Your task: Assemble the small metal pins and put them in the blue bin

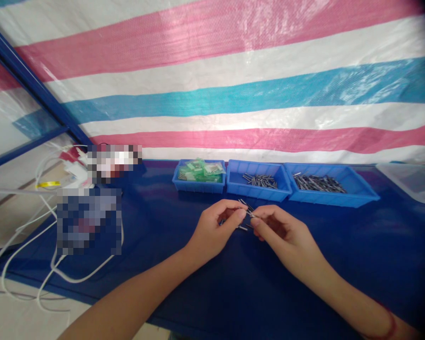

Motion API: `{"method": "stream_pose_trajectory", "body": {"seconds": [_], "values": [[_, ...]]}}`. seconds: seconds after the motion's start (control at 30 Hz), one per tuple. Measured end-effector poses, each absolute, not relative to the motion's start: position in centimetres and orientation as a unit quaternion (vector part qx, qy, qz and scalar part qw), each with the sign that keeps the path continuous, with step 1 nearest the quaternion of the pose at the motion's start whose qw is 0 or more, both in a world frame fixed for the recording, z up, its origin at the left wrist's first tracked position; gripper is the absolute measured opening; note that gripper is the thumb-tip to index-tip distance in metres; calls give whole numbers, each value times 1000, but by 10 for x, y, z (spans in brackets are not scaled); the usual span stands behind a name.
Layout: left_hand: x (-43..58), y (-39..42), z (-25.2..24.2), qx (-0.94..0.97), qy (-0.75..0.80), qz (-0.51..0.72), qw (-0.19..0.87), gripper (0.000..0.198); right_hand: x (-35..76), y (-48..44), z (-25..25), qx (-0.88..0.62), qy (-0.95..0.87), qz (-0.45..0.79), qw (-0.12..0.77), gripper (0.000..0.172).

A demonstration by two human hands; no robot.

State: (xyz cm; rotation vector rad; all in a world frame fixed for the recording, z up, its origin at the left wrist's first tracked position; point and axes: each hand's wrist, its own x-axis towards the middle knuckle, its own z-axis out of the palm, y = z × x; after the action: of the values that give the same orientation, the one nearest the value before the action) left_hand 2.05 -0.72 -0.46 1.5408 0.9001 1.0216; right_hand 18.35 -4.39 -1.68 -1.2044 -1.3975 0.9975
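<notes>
A thin metal rod (pixel 249 213) spans the small gap between my two hands over the blue table. Pinched thumb against fingers, my left hand (pixel 214 226) grips one end of it. The other end sits between the thumb and fingertips of my right hand (pixel 286 233). Several similar loose rods (pixel 243 229) lie on the table below and behind the fingers, partly hidden. Beyond the hands, a blue middle bin (pixel 257 191) holds short metal rods (pixel 262 181). The right bin (pixel 363 194) contains many darker rods (pixel 320 183). Small green packets (pixel 202 171) fill the left bin (pixel 200 188).
Across the back hangs a striped plastic sheet (pixel 212 104). White cables (pixel 80 281) loop over the table's left side, beside pixelated objects. A translucent plastic container or lid (pixel 411 184) lies at the far right. A blue metal frame (pixel 38 89) rises at left.
</notes>
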Motion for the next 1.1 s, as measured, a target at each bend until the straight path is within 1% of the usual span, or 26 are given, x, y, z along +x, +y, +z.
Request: {"method": "stream_pose_trajectory", "body": {"seconds": [0.23, 0.4, 0.53, 0.63, 0.67, 0.73, 0.8, 0.87, 0.93, 1.0, 1.03, 1.1], "values": [[21, -5, -12, 673, 375, 390, 505, 18, 185, -46, -12, -494, -580, 346, 548, 8], [20, -5, -7, 770, 342, 340, 418, 20, 189, -49, -12, -499, -619, 285, 535, 6], [19, -6, -1, 822, 311, 320, 353, 25, 195, -48, -11, -514, -642, 268, 502, 13], [16, -5, 0, 840, 323, 295, 321, 23, 201, -42, -7, -525, -642, 291, 477, 21], [14, -5, 0, 845, 329, 288, 307, 23, 204, -39, -5, -530, -635, 297, 477, 24], [10, -2, 3, 857, 342, 276, 268, 32, 213, -32, -1, -548, -609, 290, 495, 25], [4, 2, 9, 871, 357, 259, 219, 32, 228, -25, 3, -569, -574, 245, 535, 21], [-5, 7, 18, 880, 375, 237, 169, 21, 249, -19, 7, -592, -540, 166, 575, 17], [-14, 12, 29, 871, 409, 249, 111, 23, 275, -13, 7, -636, -516, 64, 571, 17], [-24, 16, 39, 851, 461, 245, 62, 23, 300, -6, 4, -675, -507, -25, 536, 21], [-29, 18, 42, 847, 480, 223, 46, 25, 310, -3, 1, -697, -507, -61, 503, 22], [-37, 21, 45, 853, 494, 165, 42, 25, 325, 3, -6, -736, -524, -90, 420, 25]]}}
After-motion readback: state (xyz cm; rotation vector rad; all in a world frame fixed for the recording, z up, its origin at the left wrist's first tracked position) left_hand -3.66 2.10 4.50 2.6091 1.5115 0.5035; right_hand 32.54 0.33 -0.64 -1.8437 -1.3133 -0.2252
